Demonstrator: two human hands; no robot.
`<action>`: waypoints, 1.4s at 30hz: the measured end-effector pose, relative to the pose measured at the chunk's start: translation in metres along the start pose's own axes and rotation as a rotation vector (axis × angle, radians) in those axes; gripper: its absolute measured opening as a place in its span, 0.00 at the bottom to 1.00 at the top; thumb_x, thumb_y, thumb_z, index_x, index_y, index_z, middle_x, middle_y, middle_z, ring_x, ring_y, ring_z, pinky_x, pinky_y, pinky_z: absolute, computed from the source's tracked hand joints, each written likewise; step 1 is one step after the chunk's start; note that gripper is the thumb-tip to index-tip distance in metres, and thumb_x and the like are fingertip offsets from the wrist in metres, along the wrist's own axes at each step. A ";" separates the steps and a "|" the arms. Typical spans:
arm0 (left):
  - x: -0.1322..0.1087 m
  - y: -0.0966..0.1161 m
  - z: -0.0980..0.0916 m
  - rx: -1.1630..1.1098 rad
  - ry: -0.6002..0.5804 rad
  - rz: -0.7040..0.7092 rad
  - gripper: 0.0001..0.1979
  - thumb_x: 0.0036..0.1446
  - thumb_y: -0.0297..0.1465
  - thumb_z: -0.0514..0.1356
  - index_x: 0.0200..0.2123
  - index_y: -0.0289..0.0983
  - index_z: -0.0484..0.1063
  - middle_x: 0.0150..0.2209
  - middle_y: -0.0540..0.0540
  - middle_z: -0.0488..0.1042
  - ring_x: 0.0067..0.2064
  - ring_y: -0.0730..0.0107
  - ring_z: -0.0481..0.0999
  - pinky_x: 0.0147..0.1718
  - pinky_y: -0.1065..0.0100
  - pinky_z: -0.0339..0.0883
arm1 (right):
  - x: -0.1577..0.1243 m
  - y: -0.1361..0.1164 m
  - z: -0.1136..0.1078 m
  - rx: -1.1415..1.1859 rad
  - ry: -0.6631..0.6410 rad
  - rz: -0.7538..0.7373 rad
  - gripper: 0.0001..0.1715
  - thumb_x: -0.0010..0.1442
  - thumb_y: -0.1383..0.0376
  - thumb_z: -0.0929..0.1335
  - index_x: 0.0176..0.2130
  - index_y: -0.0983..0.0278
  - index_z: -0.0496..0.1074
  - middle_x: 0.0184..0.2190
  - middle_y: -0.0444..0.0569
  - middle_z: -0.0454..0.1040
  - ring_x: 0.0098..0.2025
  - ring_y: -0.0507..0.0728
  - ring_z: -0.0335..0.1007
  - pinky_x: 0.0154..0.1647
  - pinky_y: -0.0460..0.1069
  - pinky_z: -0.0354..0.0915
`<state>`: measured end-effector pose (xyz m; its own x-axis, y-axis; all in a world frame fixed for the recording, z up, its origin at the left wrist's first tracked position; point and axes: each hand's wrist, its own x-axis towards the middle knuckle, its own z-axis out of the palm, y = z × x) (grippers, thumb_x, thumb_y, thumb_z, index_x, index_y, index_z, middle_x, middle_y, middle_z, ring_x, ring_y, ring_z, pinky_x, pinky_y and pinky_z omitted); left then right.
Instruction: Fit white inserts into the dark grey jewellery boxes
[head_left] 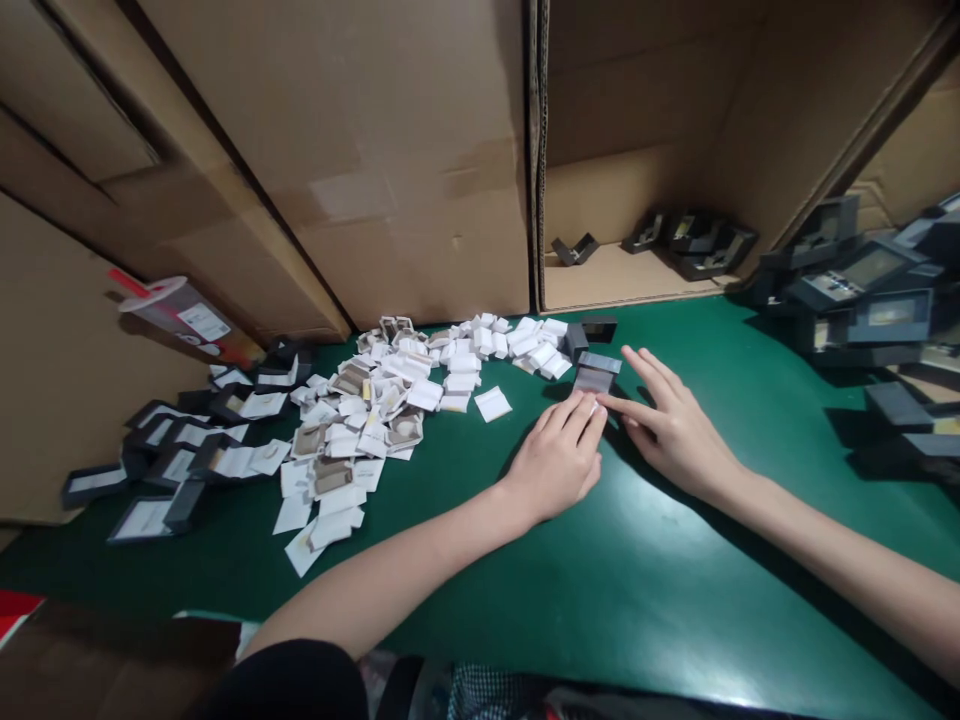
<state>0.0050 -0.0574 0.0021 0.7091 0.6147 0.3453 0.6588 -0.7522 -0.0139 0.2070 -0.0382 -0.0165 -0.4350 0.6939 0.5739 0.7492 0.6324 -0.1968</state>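
My left hand [559, 455] and my right hand [671, 425] rest on the green table [600, 580], fingertips meeting at a small dark grey box [595, 374] lying just beyond them. The left fingers press on its near edge; the right index finger points at the same spot, other fingers spread. Whether either hand grips the box is unclear. A single white pad [493, 403] lies just left of the box. A heap of white pads and cream inserts [390, 400] spreads farther left.
Dark box parts with white cards [180, 450] lie at the far left beside a cup with a lid [184, 315]. An open cardboard carton [622, 270] behind holds several dark boxes [694, 240]. Stacked dark boxes [870, 290] fill the right edge.
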 end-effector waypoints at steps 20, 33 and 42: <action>-0.002 0.001 -0.016 -0.018 -0.034 -0.190 0.24 0.58 0.26 0.52 0.58 0.33 0.62 0.60 0.34 0.61 0.55 0.49 0.65 0.48 0.51 0.69 | 0.003 -0.002 0.000 0.185 -0.211 0.068 0.25 0.63 0.68 0.59 0.59 0.62 0.56 0.58 0.57 0.66 0.63 0.63 0.57 0.59 0.67 0.60; -0.005 -0.004 -0.019 -0.081 -0.033 -0.093 0.23 0.59 0.25 0.51 0.58 0.34 0.62 0.62 0.33 0.58 0.65 0.48 0.54 0.57 0.48 0.62 | 0.007 -0.003 -0.006 0.165 -0.231 0.047 0.16 0.62 0.68 0.61 0.49 0.60 0.66 0.58 0.55 0.65 0.62 0.62 0.58 0.57 0.65 0.61; -0.006 -0.008 -0.016 -0.151 -0.049 -0.088 0.23 0.60 0.28 0.51 0.58 0.34 0.61 0.63 0.33 0.57 0.67 0.50 0.51 0.60 0.47 0.59 | 0.011 0.005 -0.008 0.214 -0.257 0.069 0.12 0.62 0.64 0.62 0.45 0.58 0.69 0.56 0.55 0.67 0.58 0.63 0.62 0.51 0.64 0.63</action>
<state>-0.0084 -0.0589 0.0151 0.6644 0.6876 0.2928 0.6760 -0.7200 0.1570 0.2097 -0.0301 -0.0046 -0.5188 0.7845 0.3396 0.6713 0.6199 -0.4064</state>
